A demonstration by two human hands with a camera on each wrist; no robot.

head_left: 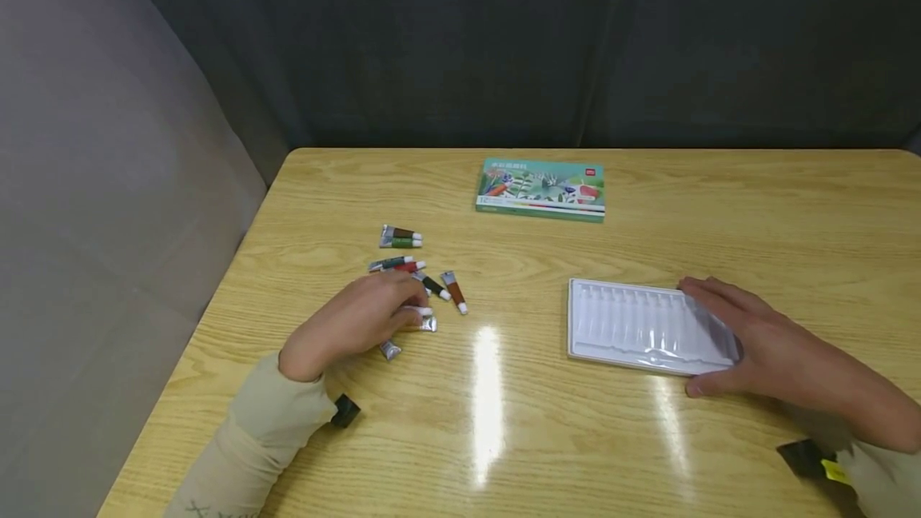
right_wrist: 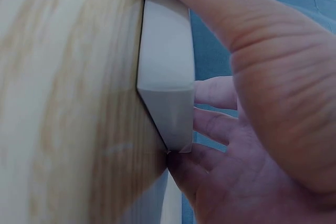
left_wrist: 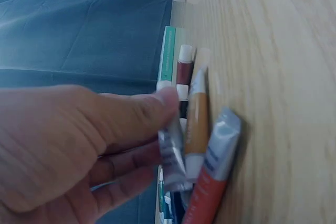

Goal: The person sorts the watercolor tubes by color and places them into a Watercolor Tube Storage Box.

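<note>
- Pinching one silvery, white-capped tube (left_wrist: pixel 172 156) between thumb and finger, the person's left hand (head_left: pixel 360 314) sits low over the tube cluster.
- At least eight other tubes lie around it, the full count being hidden by the hand: one orange-red (left_wrist: pixel 207 195) on the near side and one ochre (left_wrist: pixel 197 127) just beside the pinched tube; one teal (head_left: pixel 392 263) and one red (head_left: pixel 407 267) beyond the hand; one brown (head_left: pixel 406 235) and one green (head_left: pixel 404 243) paired farther back; one black (head_left: pixel 436 288) and one orange-brown (head_left: pixel 454 292) to the right of the fingers.
- One green illustrated box (head_left: pixel 540 190) lies at the back, between the two hands and well apart from both.
- One white tray (head_left: pixel 612 352) with a row of slots lies flat on the table (head_left: pixel 532 422), well right of the tubes.
- The right hand (head_left: pixel 763 338) holds the tray's right end, thumb at the near edge, fingers at the far edge.
</note>
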